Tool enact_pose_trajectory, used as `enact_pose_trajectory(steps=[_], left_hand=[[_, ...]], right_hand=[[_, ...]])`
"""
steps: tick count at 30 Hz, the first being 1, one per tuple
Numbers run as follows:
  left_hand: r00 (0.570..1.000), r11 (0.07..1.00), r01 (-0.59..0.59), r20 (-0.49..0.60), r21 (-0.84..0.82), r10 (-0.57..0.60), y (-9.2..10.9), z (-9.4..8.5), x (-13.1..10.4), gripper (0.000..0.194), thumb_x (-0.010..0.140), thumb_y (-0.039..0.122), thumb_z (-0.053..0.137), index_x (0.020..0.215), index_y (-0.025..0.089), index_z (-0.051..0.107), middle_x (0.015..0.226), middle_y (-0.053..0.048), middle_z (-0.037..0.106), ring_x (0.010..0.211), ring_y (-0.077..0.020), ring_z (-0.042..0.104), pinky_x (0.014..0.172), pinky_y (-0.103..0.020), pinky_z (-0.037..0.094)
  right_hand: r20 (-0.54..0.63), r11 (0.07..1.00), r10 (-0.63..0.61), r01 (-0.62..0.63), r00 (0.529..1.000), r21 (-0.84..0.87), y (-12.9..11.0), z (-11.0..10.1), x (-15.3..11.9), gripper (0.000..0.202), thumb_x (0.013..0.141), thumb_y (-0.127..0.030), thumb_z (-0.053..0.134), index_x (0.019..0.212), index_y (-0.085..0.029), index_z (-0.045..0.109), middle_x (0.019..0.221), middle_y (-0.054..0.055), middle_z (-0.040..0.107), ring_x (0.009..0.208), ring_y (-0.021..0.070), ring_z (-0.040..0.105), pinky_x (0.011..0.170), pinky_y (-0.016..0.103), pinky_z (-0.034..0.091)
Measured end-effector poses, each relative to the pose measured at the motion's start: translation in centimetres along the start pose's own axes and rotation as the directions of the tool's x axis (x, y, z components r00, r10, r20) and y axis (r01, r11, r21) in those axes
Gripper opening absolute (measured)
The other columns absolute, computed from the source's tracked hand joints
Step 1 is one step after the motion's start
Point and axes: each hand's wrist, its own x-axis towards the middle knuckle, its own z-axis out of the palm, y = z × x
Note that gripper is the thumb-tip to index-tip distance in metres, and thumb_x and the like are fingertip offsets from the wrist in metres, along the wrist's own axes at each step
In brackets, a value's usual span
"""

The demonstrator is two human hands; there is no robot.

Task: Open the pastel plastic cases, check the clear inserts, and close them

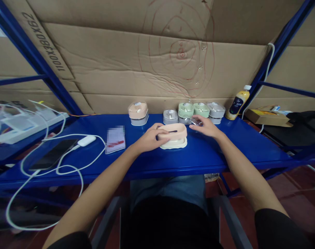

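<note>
A pale pink oval box (183, 132) stands in front of me on a cream scalloped base (174, 144). It has no lid on it, and a small dark slit or stick shows inside. My left hand (155, 137) grips the box's left side, fingers over the rim and thumb along the front. To the right of the box, my right hand (207, 127) pinches a clear plastic piece (195, 121), perhaps a lid; its full outline is hard to make out. Just behind are a small grey lidded box (170, 117) and a green lidded box (185, 110).
Along the back of the blue table (147, 162) stand a pink-and-grey box (138, 112), another green box (202, 110) and a grey box (216, 111). A juice bottle (237, 103) is at right. Leftward lie a phone (115, 139), a dark phone (54, 154) and white cables (69, 169).
</note>
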Motion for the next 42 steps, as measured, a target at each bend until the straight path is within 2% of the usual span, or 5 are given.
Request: enact_pose_trajectory(steps=[4,8,17,27,42], left_hand=[[0.983,0.985,0.142,-0.129,0.100,-0.128,-1.9,-1.4,-0.2,0.045,0.099,0.057,0.060,0.118,0.020,0.077,0.126,-0.014,0.066,0.124,-0.0342,0.065,0.118,-0.055,0.048],[0.975,0.964,0.220,-0.074,0.146,-0.211,-3.3,-2.4,-1.0,0.051,0.094,0.064,0.062,0.114,0.019,0.078,0.122,-0.015,0.067,0.123,-0.0367,0.065,0.115,-0.056,0.050],[0.999,0.998,-0.040,0.010,-0.044,0.040,1.0,0.7,-1.2,0.041,0.093,0.051,0.075,0.126,0.026,0.075,0.146,-0.011,0.057,0.142,-0.0333,0.057,0.124,-0.049,0.045],[0.975,0.961,0.220,0.000,-0.167,-0.223,2.0,2.2,-0.5,0.124,0.069,0.055,0.095,0.166,0.019,0.027,0.151,-0.019,0.063,0.139,-0.0416,0.063,0.115,-0.053,0.052],[0.965,0.936,0.261,0.028,-0.235,-0.262,1.2,2.6,0.5,0.139,0.061,0.061,0.098,0.170,0.020,0.021,0.145,-0.020,0.069,0.135,-0.0438,0.066,0.113,-0.057,0.051]], right_hand=[[0.060,1.000,0.005,-0.004,0.998,-0.002,-0.2,0.2,0.0,0.073,0.085,-0.067,0.079,0.140,-0.020,0.067,0.125,0.014,0.078,0.105,0.0327,0.075,0.098,0.055,0.061],[0.103,0.999,0.007,-0.004,0.995,-0.032,-0.5,0.5,-0.1,0.074,0.090,-0.067,0.074,0.144,-0.018,0.064,0.132,0.017,0.076,0.113,0.0354,0.074,0.102,0.058,0.060],[-0.018,0.978,-0.194,0.194,0.981,0.071,-2.8,1.8,-0.6,0.081,0.092,-0.069,0.070,0.154,-0.018,0.056,0.146,0.019,0.070,0.130,0.0377,0.068,0.110,0.057,0.056],[0.172,0.892,-0.452,0.449,0.875,0.056,-6.0,4.2,-0.8,0.090,0.075,-0.068,0.090,0.150,-0.026,0.064,0.141,0.014,0.070,0.131,0.0382,0.067,0.114,0.059,0.053],[0.300,0.868,-0.488,0.493,0.820,0.066,-5.5,4.5,0.7,0.090,0.078,-0.067,0.089,0.155,-0.031,0.060,0.144,0.013,0.066,0.130,0.0367,0.067,0.113,0.058,0.053]])
